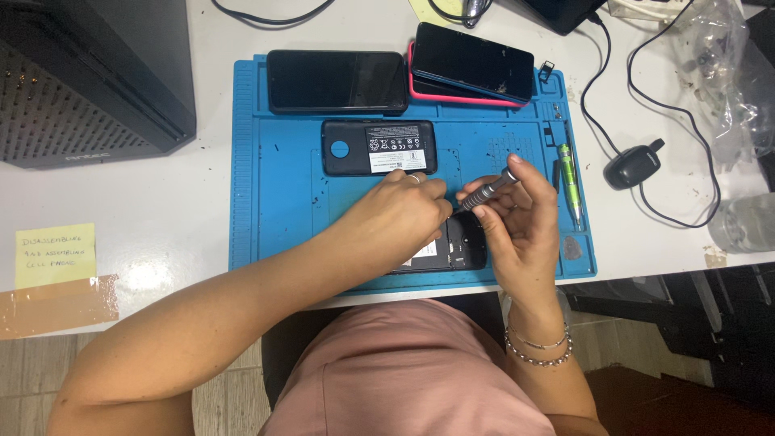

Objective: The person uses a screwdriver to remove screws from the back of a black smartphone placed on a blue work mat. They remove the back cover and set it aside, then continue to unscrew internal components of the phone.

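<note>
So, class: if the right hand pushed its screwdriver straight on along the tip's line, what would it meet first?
Probably the left hand: the right hand aims the screwdriver tip at its fingers, above the opened phone; depth is unclear.

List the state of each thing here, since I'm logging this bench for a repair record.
Opened phone: back off, flat on blue mat.
Back cover: detached, lying inside-up.
Screwdriver: tilted, gripped by right hand.
Left hand: pressing the phone.
Green tool: lying unused.

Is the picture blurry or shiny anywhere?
Head view: mostly sharp; the right hand and its screwdriver are slightly soft. The white table glares pale near the yellow note. The phone screens look dark with faint reflections. The left hand casts a soft shadow on the blue mat.
</note>
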